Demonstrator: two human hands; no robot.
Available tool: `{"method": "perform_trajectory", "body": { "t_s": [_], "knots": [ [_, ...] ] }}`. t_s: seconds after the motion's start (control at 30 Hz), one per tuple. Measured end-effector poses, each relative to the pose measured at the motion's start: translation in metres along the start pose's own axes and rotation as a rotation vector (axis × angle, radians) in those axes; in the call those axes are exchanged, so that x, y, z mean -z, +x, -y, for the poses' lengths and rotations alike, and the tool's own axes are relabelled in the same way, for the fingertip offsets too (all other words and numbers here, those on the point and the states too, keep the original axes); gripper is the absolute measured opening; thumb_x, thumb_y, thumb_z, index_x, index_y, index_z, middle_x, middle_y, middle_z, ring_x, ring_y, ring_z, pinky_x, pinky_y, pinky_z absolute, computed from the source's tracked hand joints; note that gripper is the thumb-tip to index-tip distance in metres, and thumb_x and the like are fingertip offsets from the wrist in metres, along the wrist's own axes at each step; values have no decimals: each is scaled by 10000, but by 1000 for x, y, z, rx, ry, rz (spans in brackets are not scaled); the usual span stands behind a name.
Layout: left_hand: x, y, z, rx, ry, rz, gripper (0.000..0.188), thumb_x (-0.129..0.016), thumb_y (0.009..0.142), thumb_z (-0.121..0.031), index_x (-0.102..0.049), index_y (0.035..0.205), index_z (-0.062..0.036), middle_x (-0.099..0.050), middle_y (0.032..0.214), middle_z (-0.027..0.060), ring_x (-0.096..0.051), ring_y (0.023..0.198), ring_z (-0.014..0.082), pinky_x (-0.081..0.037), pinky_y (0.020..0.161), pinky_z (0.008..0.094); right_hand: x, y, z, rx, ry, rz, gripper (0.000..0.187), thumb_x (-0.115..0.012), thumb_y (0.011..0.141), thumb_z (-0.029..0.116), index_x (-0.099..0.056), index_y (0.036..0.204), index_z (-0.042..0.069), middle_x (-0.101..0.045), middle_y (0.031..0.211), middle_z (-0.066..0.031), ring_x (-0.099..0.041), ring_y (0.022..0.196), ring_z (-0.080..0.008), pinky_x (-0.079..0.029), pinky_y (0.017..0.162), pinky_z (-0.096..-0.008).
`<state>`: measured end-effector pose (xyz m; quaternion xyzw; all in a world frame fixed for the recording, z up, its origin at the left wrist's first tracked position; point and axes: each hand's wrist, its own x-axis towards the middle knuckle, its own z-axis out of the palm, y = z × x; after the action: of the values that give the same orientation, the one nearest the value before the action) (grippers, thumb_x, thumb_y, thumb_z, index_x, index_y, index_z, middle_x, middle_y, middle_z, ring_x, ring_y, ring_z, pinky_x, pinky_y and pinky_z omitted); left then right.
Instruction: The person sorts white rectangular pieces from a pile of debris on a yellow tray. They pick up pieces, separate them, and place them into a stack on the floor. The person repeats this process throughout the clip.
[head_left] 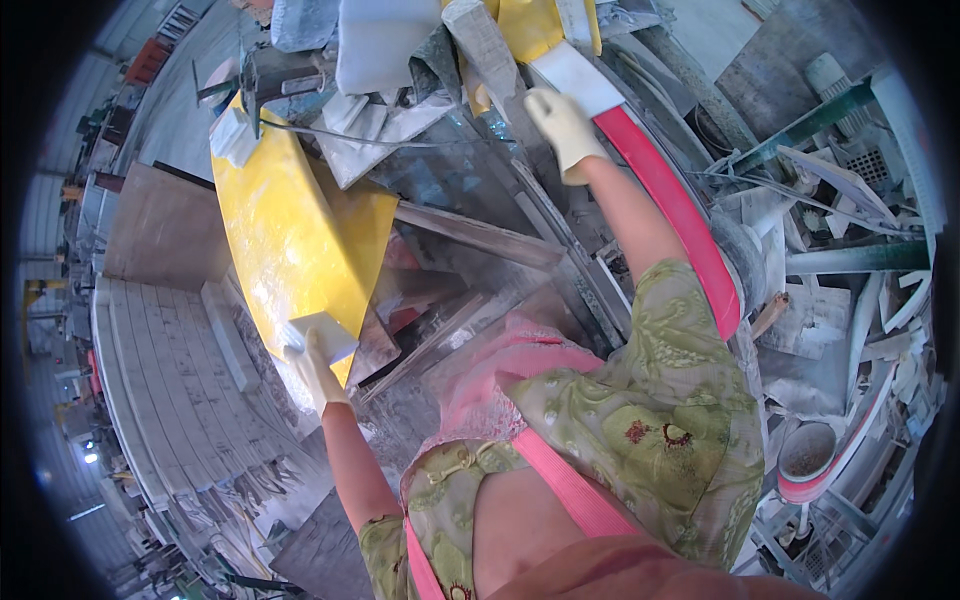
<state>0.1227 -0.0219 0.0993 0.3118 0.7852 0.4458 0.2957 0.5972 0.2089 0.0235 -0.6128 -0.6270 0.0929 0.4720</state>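
Observation:
My left hand (318, 372), in a pale glove, grips a small whitish rectangular tile (328, 338) at the near end of a yellow sheet (290, 225). The sheet is draped over a long support and dusted white. Farther off to the right, my gloved right hand (562, 128) is closed at the left edge of a white slab (580, 80). Its fingertips are partly hidden. That slab lies at the far end of a long red strip (670, 190). Several small white tiles (233, 138) sit at the yellow sheet's far end.
Stacked long grey slabs (180, 370) stand at the left beside a brown board (165, 225). Wooden beams (480, 235) and scraps lie between the two work surfaces. At the right are a green metal frame (855, 258), broken offcuts and a round bucket (806, 450).

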Motion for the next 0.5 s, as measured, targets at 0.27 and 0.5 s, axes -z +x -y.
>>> {"method": "perform_trajectory", "body": {
  "t_s": [0.27,0.5],
  "knots": [
    [-6,-11,-10,106,-26,-33,825,-612,943,-324,-209,1599,-26,-408,1535,195,-411,1406,303,-269,1192,404,7,94,-73,-245,-708,200,739,-658,827,671,-635,1285,91,-577,1357,-143,-457,1327,-313,-357,1068,-503],
    [9,31,30,70,-25,-89,893,-702,889,-296,-238,1580,27,-431,1505,232,-472,1348,322,-359,1135,400,-31,101,-85,-212,-785,78,875,-686,805,654,-537,1433,63,-461,1503,-265,-414,1389,-370,-290,1136,-562]
  ]
}}
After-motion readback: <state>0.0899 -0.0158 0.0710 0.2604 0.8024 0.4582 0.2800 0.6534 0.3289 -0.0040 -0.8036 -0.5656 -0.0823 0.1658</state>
